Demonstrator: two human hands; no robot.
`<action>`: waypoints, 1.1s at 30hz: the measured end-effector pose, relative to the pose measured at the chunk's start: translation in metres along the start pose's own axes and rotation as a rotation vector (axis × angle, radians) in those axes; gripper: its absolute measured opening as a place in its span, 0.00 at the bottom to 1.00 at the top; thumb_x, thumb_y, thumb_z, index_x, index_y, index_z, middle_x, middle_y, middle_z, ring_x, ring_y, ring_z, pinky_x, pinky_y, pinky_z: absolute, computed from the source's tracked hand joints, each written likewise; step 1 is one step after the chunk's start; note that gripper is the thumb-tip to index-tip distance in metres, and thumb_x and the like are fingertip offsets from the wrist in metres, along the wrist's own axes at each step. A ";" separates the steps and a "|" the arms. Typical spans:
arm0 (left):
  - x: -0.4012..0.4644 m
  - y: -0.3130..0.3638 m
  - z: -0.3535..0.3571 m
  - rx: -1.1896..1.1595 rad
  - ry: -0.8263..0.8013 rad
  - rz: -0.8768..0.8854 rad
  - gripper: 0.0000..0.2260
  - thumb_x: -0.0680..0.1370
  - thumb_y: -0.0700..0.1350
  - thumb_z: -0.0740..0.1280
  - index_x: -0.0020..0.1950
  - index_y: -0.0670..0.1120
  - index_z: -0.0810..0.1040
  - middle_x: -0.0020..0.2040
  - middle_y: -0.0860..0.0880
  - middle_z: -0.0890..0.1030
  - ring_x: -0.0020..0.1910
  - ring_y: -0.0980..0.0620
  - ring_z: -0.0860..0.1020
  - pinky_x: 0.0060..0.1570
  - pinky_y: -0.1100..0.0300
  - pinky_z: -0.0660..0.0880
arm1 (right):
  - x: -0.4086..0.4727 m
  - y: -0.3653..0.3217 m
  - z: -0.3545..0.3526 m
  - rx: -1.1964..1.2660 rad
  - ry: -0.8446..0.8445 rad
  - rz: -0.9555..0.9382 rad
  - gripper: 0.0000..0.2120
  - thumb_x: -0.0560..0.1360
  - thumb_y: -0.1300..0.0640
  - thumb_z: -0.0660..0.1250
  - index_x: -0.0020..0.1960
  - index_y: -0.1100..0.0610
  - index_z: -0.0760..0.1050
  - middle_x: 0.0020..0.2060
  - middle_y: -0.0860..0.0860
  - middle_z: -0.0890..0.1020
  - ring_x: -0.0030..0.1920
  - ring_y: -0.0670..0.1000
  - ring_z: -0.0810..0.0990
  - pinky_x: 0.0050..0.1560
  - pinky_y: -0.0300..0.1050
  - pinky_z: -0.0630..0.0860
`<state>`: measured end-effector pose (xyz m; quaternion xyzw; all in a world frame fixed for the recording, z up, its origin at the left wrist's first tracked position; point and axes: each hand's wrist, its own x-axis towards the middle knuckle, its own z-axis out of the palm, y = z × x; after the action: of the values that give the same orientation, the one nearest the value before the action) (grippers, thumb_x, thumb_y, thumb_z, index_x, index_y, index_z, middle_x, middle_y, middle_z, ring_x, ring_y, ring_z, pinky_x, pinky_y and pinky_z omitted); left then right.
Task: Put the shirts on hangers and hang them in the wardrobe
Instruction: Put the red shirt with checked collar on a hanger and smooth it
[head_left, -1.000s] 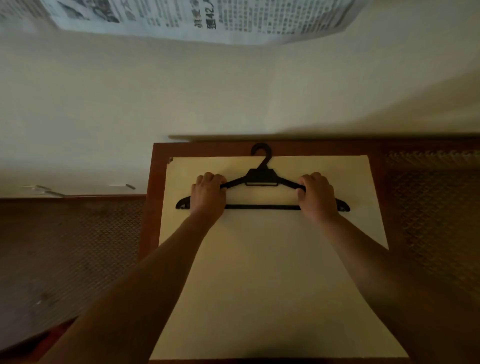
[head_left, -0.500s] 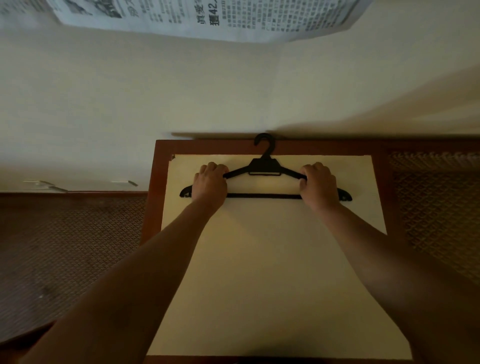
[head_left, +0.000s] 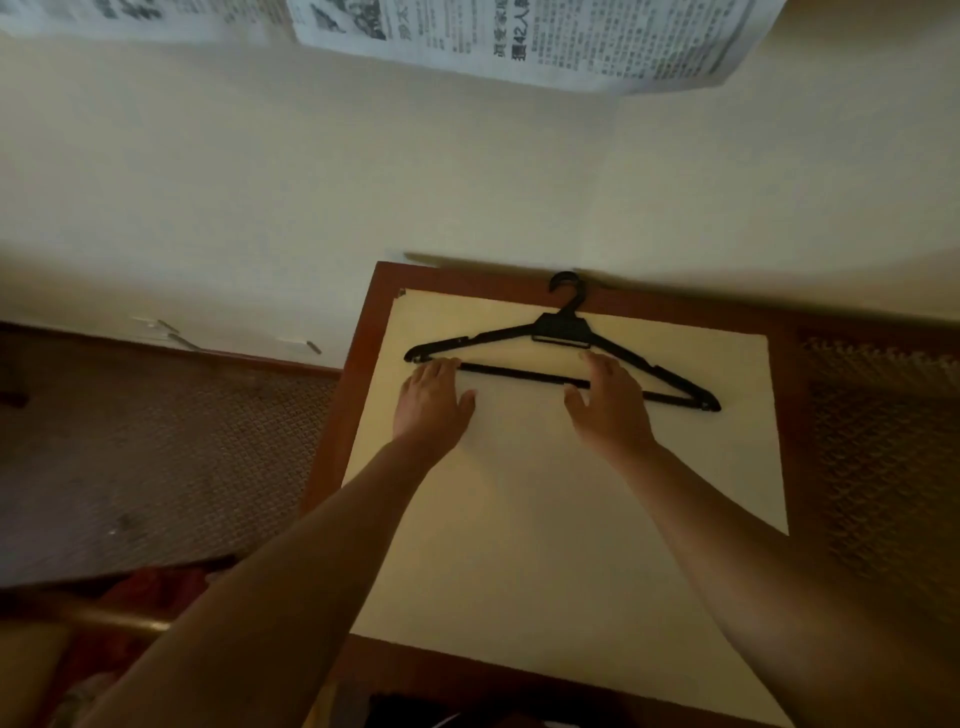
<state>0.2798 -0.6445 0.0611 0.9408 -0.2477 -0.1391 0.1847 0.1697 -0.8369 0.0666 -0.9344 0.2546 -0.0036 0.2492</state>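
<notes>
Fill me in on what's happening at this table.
A person is working with a black plastic hanger that lies flat on the cream sheet covering a wooden table, its hook pointing toward the wall. Both hands are open, with no grip on it: the left hand rests by the left end of the bottom bar, and the right hand lies across the bar further right. No shirt is visible on the table.

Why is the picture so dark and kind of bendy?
In the head view, the light is dim, so both arms look shadowy; the wide lens tilts and curves the table edges; the newspaper up top is smeared, though the black hanger stays fairly sharp.
</notes>
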 end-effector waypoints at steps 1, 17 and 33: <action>-0.008 -0.004 0.000 -0.008 0.004 -0.021 0.23 0.80 0.52 0.61 0.73 0.45 0.64 0.72 0.45 0.69 0.72 0.47 0.64 0.72 0.52 0.61 | -0.004 -0.004 0.003 -0.005 -0.010 -0.029 0.24 0.79 0.54 0.63 0.71 0.63 0.67 0.65 0.60 0.74 0.66 0.59 0.71 0.67 0.52 0.66; -0.171 -0.105 -0.013 -0.234 0.255 -0.473 0.21 0.80 0.52 0.62 0.71 0.46 0.67 0.67 0.47 0.71 0.67 0.49 0.68 0.67 0.53 0.66 | -0.082 -0.135 0.076 -0.069 -0.327 -0.443 0.28 0.80 0.48 0.60 0.75 0.59 0.60 0.70 0.57 0.69 0.69 0.55 0.67 0.69 0.49 0.65; -0.444 -0.214 -0.010 -0.345 0.521 -0.765 0.21 0.79 0.49 0.65 0.69 0.44 0.70 0.65 0.45 0.74 0.65 0.48 0.71 0.63 0.56 0.67 | -0.281 -0.274 0.168 -0.134 -0.581 -0.777 0.26 0.81 0.46 0.58 0.75 0.56 0.61 0.71 0.55 0.67 0.71 0.54 0.65 0.69 0.49 0.64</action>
<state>-0.0001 -0.2390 0.0564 0.9235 0.1964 0.0039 0.3295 0.0774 -0.4197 0.0812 -0.9367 -0.1931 0.1808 0.2293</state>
